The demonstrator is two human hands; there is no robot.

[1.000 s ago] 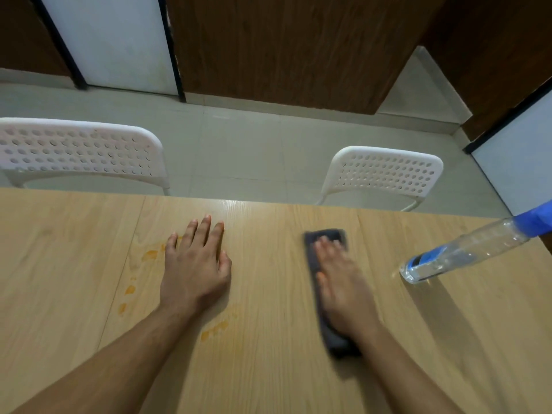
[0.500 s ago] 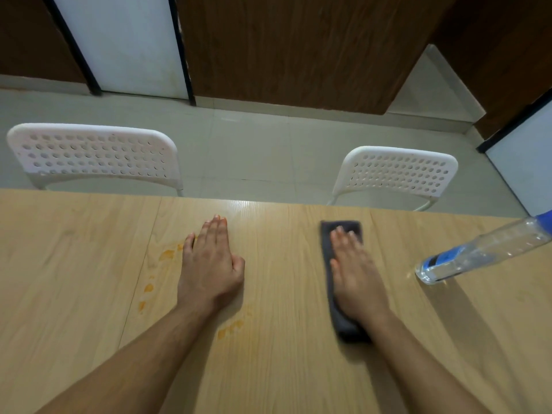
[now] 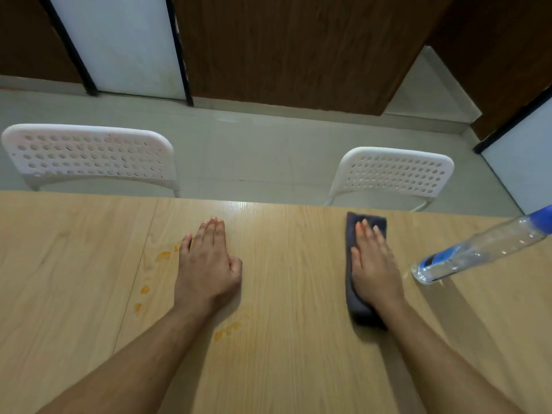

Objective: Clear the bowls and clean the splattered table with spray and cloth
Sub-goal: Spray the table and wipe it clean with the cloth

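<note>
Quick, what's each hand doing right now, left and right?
Left hand: open, flat on the wooden table, holding nothing.
Right hand: open, fingers straight, pressing the dark cloth onto the table.

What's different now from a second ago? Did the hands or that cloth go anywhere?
The right hand, pressed flat on the dark cloth, slid it away from the person, toward the table's far edge. Nothing was picked up or let go. The left hand stayed flat beside the orange splatters, which remain unwiped, and the spray bottle stands where it was.
</note>
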